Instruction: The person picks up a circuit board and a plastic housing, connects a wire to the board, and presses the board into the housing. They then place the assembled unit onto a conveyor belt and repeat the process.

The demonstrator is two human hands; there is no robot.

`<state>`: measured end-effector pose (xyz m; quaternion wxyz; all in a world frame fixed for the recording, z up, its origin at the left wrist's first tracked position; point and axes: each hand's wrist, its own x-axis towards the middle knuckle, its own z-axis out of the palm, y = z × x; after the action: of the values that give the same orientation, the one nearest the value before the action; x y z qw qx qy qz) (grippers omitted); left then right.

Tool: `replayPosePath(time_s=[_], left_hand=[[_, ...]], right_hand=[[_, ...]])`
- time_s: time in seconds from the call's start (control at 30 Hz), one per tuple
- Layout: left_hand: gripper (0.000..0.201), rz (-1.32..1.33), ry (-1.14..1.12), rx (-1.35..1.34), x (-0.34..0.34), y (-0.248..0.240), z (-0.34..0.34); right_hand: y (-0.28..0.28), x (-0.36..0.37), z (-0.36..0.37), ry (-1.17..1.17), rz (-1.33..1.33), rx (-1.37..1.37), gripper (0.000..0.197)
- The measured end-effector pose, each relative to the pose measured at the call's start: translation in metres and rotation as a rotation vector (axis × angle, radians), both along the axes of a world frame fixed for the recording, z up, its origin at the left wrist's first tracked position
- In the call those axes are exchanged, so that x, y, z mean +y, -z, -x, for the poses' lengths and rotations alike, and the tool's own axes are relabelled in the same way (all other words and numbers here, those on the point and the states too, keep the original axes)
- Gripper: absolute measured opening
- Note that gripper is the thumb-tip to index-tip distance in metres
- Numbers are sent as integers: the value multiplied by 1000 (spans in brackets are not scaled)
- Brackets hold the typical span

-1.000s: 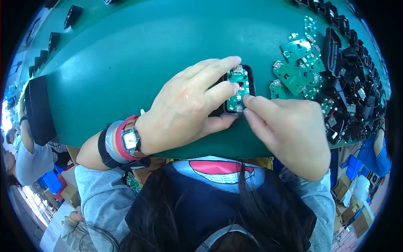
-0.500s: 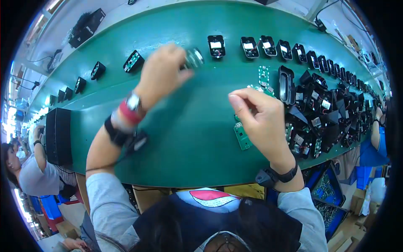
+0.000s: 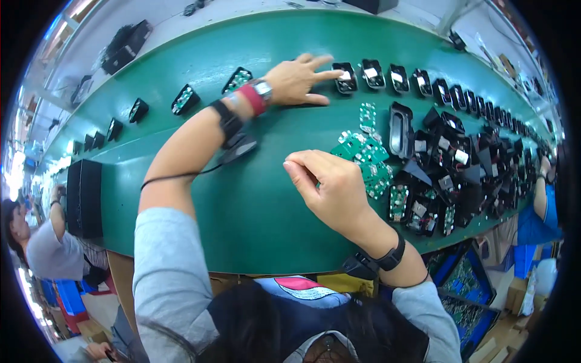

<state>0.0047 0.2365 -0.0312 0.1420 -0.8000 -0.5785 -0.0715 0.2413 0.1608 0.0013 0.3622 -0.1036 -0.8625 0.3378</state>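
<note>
My left hand (image 3: 299,81) reaches to the far row with its fingers spread. Its palm covers most of a dark housing, and the fingertips reach the edge of a black plastic housing (image 3: 345,83) that has a white patch inside. Left of my wrist sits a black housing with a green circuit board in it (image 3: 238,78). My right hand (image 3: 331,189) hovers over the near middle of the table, fingers curled and thumb pressed to the index finger; whatever they may hold is hidden. Beside it lies a pile of loose green circuit boards (image 3: 365,151).
A heap of black housings (image 3: 460,163) covers the right side of the green table (image 3: 242,199). An empty-looking black shell (image 3: 400,130) lies next to the boards. At the left stands a black box (image 3: 85,198). Other people sit at both sides; blue trays (image 3: 466,272) hold boards below right.
My left hand has let go of a housing with a board, now standing in the far row, and moved right over another housing. My right hand stays curled. The view has shifted slightly.
</note>
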Motion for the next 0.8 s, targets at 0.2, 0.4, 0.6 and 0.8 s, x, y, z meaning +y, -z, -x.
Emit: replayPosePath(time_s=[0.2,0.4,0.6,0.8], left_hand=[[38,-131,-28,-153,44,11,-28],[33,-377,-248,-169,-63,-43,-11],[19,-895,-812,-167,-329,-110,0],[26,-731,-1677,-357,-610,43,-59]], right_hand=[[6,-7,-2,-10,-3,-50,7],[14,3,6,40,-18,3,12],[6,-8,-7,28,33,-44,14],[10,-18,-2,-67,19,-94,14]])
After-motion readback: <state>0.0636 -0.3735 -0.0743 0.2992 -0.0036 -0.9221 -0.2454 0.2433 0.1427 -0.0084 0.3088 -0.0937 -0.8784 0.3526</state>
